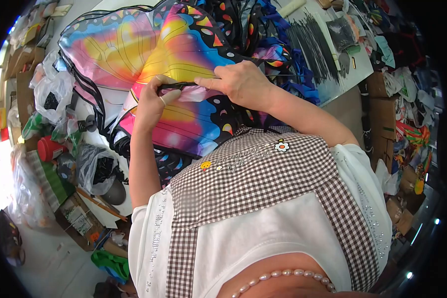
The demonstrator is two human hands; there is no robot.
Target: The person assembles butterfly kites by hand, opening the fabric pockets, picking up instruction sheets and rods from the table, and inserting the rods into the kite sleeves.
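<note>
The large, thin butterfly-wing cloth (186,54), printed pink, yellow and blue with black borders, spreads from the upper left to the upper centre of the frame over the white tabletop (350,83). Near the centre, the left hand (151,102), with pale covers on its fingertips, has thumb and fingers pinching the narrow black edging. The right hand (243,84) is at the same edging, its forefinger pointing along it; the folds and small scale hide its grip, so I cannot tell if it is pinching anything. Slim black rods (310,47) lie in the upper right.

The cloth looks very light, limp and somewhat slippery, likely to slide or crease if held by its open middle. The black border looks firmer, so it is best taken there, between thumb and fingertip, with its loose folds supported underneath
</note>
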